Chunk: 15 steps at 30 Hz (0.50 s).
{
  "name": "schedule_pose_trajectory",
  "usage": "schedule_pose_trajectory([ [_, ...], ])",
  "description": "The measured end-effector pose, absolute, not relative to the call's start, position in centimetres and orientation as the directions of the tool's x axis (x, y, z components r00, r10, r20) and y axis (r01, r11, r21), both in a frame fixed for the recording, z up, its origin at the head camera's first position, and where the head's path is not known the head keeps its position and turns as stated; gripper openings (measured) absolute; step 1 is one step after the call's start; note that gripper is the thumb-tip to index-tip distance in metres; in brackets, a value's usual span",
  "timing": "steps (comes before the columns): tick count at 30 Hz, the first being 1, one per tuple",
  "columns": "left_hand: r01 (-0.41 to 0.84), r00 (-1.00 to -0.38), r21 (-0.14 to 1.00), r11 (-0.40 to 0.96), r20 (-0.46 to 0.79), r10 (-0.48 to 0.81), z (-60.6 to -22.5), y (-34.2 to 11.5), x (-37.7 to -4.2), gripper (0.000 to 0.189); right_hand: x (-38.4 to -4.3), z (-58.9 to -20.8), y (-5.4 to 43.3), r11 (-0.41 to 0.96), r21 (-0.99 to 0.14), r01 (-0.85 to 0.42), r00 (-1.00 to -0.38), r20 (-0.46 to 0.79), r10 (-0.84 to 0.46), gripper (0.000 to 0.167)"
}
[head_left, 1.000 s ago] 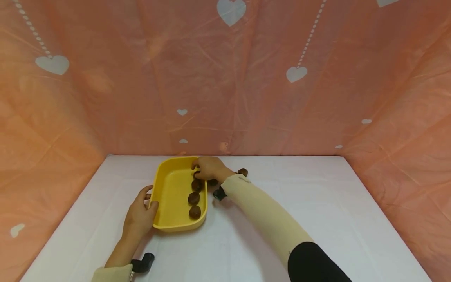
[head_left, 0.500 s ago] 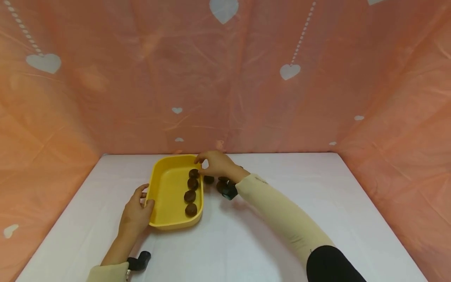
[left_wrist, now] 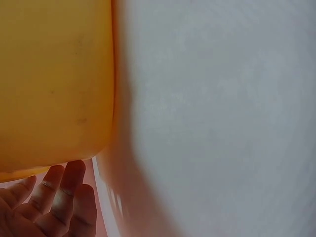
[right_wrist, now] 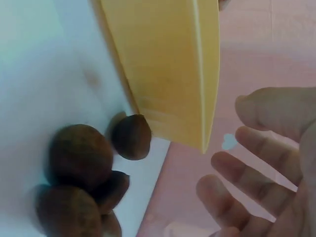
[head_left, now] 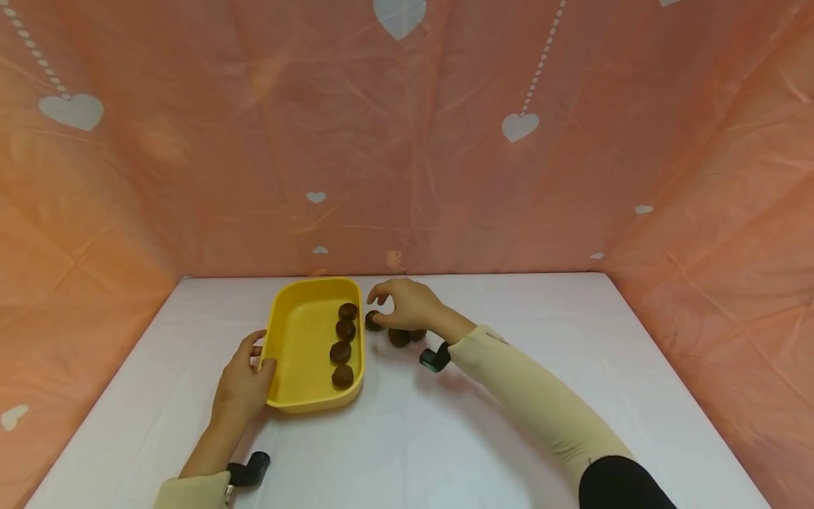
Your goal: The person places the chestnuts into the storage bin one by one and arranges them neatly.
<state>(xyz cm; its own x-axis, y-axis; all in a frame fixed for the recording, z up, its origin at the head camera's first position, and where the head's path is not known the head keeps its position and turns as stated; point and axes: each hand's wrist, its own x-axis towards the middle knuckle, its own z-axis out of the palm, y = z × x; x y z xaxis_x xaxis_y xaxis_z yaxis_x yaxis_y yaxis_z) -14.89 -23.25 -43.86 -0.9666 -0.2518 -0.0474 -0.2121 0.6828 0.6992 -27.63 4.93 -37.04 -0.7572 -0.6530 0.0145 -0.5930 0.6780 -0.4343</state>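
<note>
The yellow tray (head_left: 299, 343) stands on the white table (head_left: 413, 438), toward its far side and left of the middle, and four chestnuts (head_left: 340, 352) lie inside, in a row along the right wall. The left hand (head_left: 242, 385) grips the left rim, with the thumb over the edge. The right hand (head_left: 412, 304) has loosely spread fingers and holds nothing; below it a single chestnut (head_left: 371, 322) lies just right of the tray, and other chestnuts (head_left: 399, 338) farther right. They are probably hard, light and smooth, easily rolling, so fingertips should pinch the widest part.
</note>
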Motion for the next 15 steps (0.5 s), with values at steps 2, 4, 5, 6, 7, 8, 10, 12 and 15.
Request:
schedule_pose_trajectory([
  [2,-0.212,-0.966,0.699,0.682,-0.046,-0.254,-43.9,-23.2,-14.9,0.054,-27.4,-37.3,5.2,0.685,-0.436,-0.584,-0.763,0.005,-0.647,0.033],
  [4,-0.211,-0.966,0.7,0.682,-0.042,-0.255,-43.9,-23.2,-14.9,0.054,-27.2,-37.6,5.5,0.691,-0.435,-0.577,-0.767,-0.001,-0.641,0.032],
  [5,-0.209,-0.966,0.701,0.682,-0.04,-0.255,-43.9,-23.2,-15.0,0.054,-27.1,-37.8,5.7,0.694,-0.436,-0.573,-0.77,-0.004,-0.638,0.032],
  [6,-0.208,-0.966,0.701,0.683,-0.038,-0.255,-43.9,-23.2,-15.0,0.054,-27.0,-37.9,5.8,0.697,-0.437,-0.568,-0.773,-0.006,-0.634,0.032],
  [7,-0.207,-0.966,0.701,0.683,-0.037,-0.255,-43.9,-23.2,-15.0,0.054,-27.0,-38.1,6.0,0.701,-0.436,-0.565,-0.776,-0.009,-0.631,0.032],
  [8,-0.207,-0.966,0.701,0.682,-0.037,-0.255,-43.9,-23.2,-15.0,0.054,-26.9,-38.3,6.1,0.703,-0.434,-0.564,-0.777,-0.009,-0.629,0.032],
  [10,-0.207,-0.966,0.702,0.682,-0.037,-0.255,-43.9,-23.2,-15.0,0.054,-26.8,-38.7,6.4,0.71,-0.415,-0.569,-0.779,-0.003,-0.627,0.032],
  [12,-0.208,-0.966,0.701,0.682,-0.039,-0.255,-43.8,-23.2,-15.0,0.054,-26.6,-39.1,6.6,0.716,-0.39,-0.579,-0.778,0.004,-0.628,0.034],
  [15,-0.211,-0.966,0.702,0.68,-0.043,-0.255,-43.8,-23.2,-14.9,0.054,-26.3,-39.8,6.9,0.728,-0.332,-0.6,-0.776,0.02,-0.631,0.034],
])
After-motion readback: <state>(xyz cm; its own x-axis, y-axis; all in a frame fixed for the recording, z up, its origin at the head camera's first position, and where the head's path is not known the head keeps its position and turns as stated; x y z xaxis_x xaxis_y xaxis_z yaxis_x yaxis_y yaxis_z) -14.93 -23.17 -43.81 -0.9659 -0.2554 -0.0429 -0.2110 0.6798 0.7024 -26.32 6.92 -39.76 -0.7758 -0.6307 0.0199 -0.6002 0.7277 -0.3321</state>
